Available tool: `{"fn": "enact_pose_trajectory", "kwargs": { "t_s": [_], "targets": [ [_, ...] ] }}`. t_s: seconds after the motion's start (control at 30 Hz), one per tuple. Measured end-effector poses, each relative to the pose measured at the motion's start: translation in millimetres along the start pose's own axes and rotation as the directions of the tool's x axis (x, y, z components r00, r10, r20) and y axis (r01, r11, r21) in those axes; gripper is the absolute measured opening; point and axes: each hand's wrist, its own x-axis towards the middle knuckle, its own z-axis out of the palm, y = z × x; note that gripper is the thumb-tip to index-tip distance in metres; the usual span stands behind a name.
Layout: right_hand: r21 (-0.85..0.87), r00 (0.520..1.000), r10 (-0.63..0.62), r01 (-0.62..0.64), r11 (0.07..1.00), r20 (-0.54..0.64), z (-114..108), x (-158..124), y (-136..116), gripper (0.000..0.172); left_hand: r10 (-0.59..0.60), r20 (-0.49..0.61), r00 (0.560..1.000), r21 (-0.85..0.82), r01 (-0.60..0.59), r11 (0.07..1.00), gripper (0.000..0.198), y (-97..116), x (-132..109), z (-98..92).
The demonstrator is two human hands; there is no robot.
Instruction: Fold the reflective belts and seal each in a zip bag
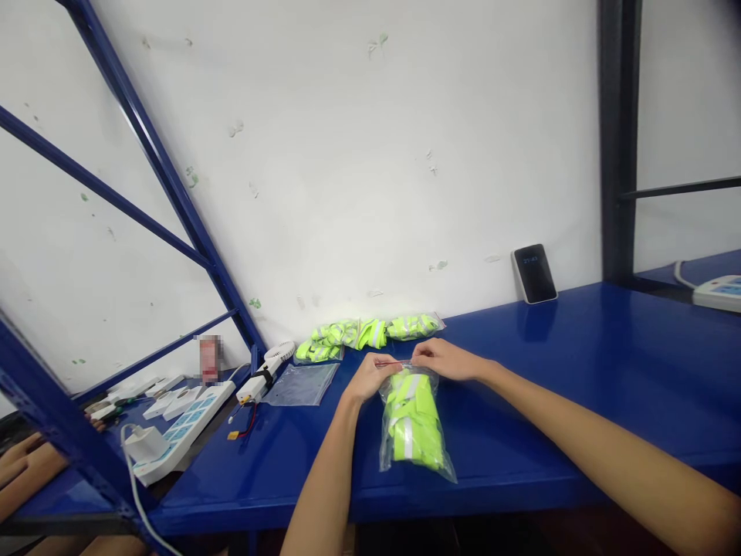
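Note:
A clear zip bag lies on the blue table near its front edge. Inside it is a folded neon-yellow reflective vest with silver-grey strips. My left hand pinches the bag's far end, where a thin red line runs along the opening. Beside it, my right hand grips the same edge with bent fingers. The fingertips of both hands are close together on the bag's top edge.
Several bagged neon vests lie against the wall, beside a flat clear bag. A white device with wires, a power strip and a blue post stand left. A phone-like display leans at right. Another person's hands show far left.

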Motion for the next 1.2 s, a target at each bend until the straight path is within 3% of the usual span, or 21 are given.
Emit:
{"fn": "enact_pose_trajectory", "kwargs": {
  "t_s": [0.17, 0.3, 0.4, 0.6, 0.93, 1.2],
  "targets": [
    [-0.014, 0.999, -0.033, 0.034, 0.999, 0.040, -8, -1, 5, 0.023, 0.059, -0.014, 0.998, 0.033, -0.058, 0.998, 0.031, -3, 2, -0.8],
    [-0.168, 0.991, -0.102, 0.117, 0.979, 0.092, 5, -3, -1, 0.018, -0.080, 0.146, 0.986, 0.088, 0.068, 0.994, 0.028, -4, 0, -2.3],
    [-0.218, 0.984, -0.153, 0.170, 0.961, 0.091, 14, -3, -5, 0.017, -0.081, 0.207, 0.975, 0.148, 0.051, 0.988, 0.025, -1, -2, -0.8],
    [-0.136, 0.998, -0.033, 0.040, 0.990, 0.050, 3, -2, 0, 0.026, 0.085, 0.160, 0.983, 0.180, -0.114, 0.977, 0.026, 6, -2, 5.1],
    [-0.057, 0.989, -0.134, 0.138, 0.989, 0.069, -1, 0, 5, 0.018, 0.105, 0.194, 0.975, 0.250, -0.153, 0.956, 0.033, 0, -2, 11.1],
    [0.048, 0.992, -0.011, 0.004, 0.999, 0.128, -11, 0, 11, 0.024, 0.083, 0.176, 0.981, 0.215, -0.121, 0.969, 0.034, -6, 3, 16.2]
  ]
}}
